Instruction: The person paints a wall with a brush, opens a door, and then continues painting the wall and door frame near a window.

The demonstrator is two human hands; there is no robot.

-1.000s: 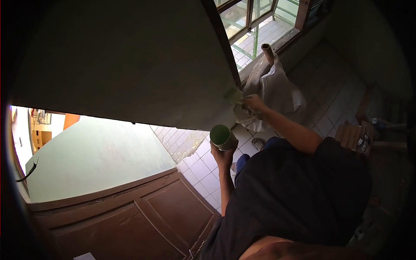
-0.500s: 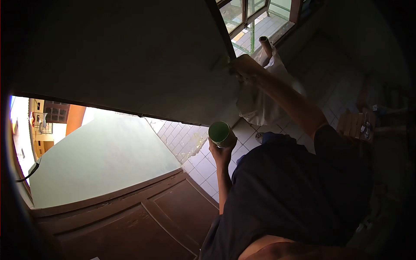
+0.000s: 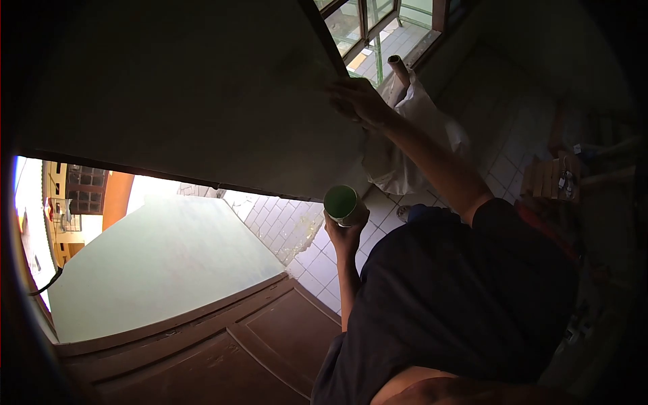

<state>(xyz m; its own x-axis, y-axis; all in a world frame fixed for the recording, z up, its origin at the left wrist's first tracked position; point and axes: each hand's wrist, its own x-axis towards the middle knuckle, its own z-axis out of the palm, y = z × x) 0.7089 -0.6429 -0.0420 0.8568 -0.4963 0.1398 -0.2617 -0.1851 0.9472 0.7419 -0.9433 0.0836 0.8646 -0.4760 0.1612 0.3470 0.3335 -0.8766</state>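
1 cup [image 3: 343, 205] in L hand [image 3: 345, 236] | R hand [image 3: 361, 102] nr wall edge [image 3: 327, 40], grip unclr

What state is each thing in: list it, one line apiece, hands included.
Can: held, mouth open, green inside; level unclear.
Left hand: closed around the can.
Right hand: raised at the dark wall; too dark to tell what it holds.
Sack: crumpled.
Tube: sticking up by the sack, hollow end showing.
Window: appears open.
Door: open or shut, cannot tell.
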